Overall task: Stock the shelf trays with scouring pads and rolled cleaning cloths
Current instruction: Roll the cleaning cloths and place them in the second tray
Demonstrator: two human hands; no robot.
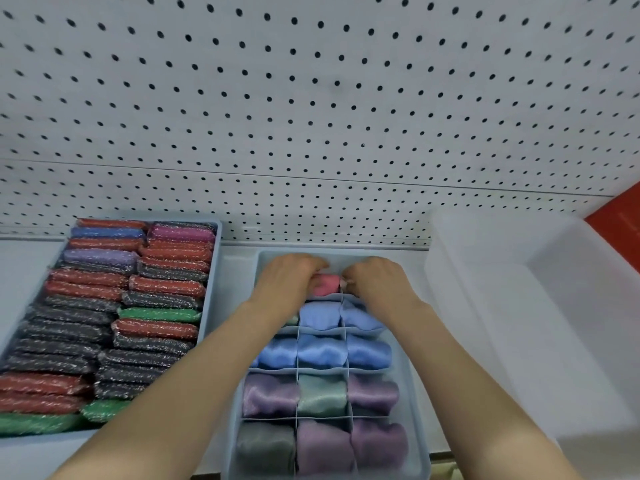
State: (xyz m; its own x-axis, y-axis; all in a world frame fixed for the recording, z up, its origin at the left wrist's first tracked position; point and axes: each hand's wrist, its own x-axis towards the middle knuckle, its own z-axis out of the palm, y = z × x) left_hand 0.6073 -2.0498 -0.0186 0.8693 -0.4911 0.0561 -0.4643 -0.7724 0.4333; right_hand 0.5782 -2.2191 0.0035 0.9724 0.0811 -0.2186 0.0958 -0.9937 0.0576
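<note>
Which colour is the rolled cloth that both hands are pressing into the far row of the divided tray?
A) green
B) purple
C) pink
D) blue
C: the left hand and the right hand meet over a pink rolled cloth at the far end of the divided tray; the blue, purple and green rolls lie in nearer rows.

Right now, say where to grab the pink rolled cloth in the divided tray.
Take the pink rolled cloth by its exposed rounded top, from above. Divider walls of the divided tray hem its lower sides, and the left hand and right hand already flank it.
</note>
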